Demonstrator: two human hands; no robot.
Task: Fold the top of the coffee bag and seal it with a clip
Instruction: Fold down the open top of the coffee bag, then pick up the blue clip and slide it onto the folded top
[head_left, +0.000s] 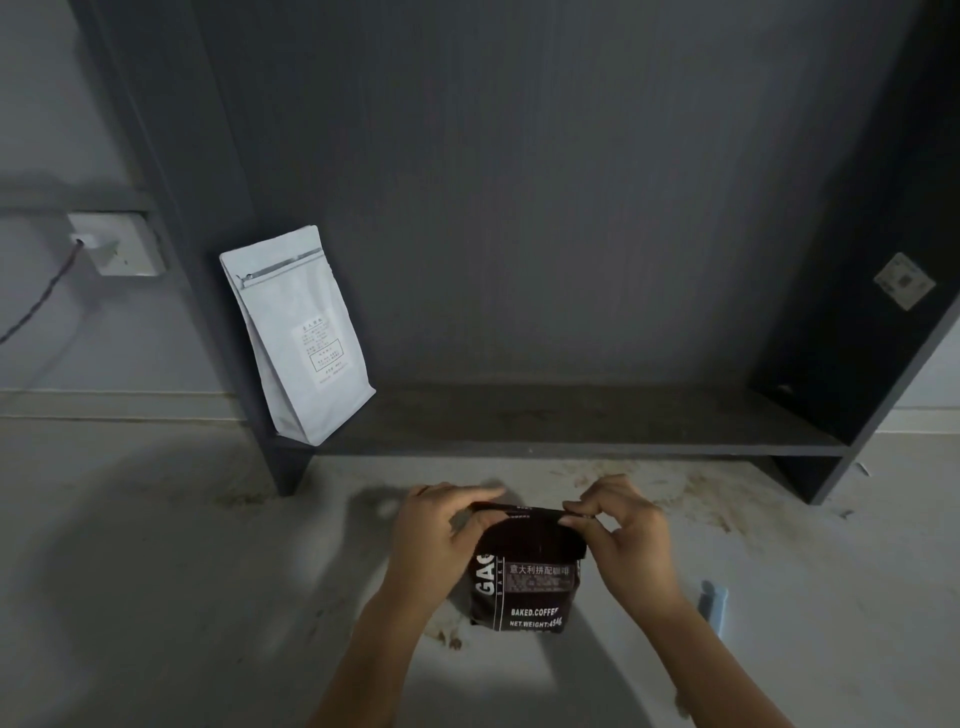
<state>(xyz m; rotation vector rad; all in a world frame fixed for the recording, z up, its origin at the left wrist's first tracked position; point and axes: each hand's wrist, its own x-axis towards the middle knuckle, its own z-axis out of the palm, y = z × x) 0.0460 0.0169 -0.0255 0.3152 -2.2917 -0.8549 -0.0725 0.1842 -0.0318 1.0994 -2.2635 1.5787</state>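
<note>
Left hand (434, 535) and right hand (621, 535) both pinched shut on the folded top edge of 1 dark coffee bag (524, 577), standing on the floor (156, 571) between the wrists. 1 blue clip (714, 610) lies right of the right wrist, untouched. 1 white bag (296, 332) up-left, on the shelf (571, 431).

body: two bare forearms | hands (524, 540) bare | no sleeves visible
</note>
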